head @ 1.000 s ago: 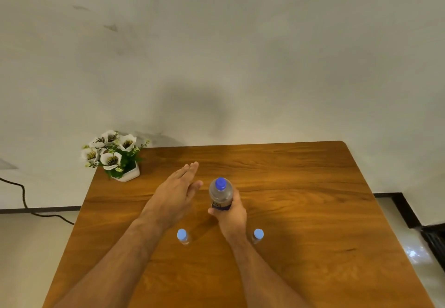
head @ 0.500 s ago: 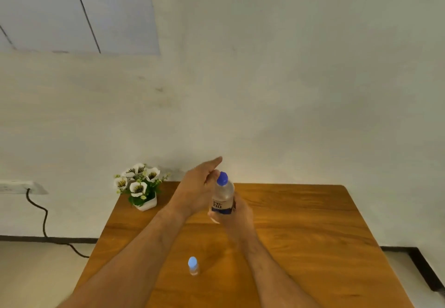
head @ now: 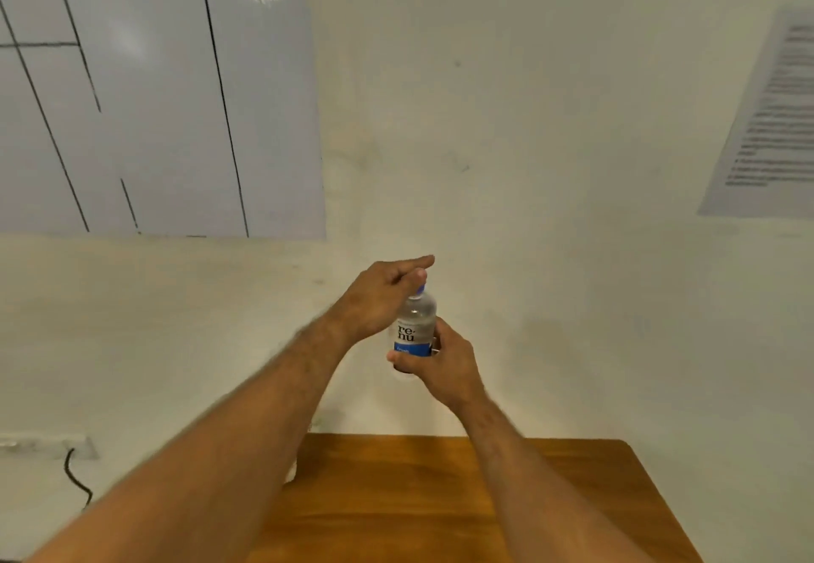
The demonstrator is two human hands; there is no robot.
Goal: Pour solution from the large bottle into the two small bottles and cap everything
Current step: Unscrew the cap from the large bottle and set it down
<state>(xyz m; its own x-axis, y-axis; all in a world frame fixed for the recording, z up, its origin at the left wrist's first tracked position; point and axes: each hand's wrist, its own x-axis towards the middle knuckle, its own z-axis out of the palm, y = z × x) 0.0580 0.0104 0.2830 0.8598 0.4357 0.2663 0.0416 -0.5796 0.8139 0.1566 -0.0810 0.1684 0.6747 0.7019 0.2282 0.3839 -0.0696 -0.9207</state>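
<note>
The large clear bottle [head: 414, 327], with a white and blue label, is held upright in the air in front of the wall. My right hand [head: 434, 362] grips its lower part. My left hand [head: 383, 294] reaches over its top, with thumb and fingers closed on the blue cap [head: 420, 289], which is mostly covered. The two small bottles are out of the frame.
The far part of the wooden table [head: 440, 496] shows at the bottom, below my forearms. A whiteboard [head: 154, 91] hangs on the wall at upper left, a printed sheet [head: 775, 113] at upper right. A socket strip with a black cable [head: 75, 474] sits low on the left.
The view has tilted up, so the small bottles and the flower pot have left the frame. The large bottle has risen off the table and my left hand has closed on its cap.
</note>
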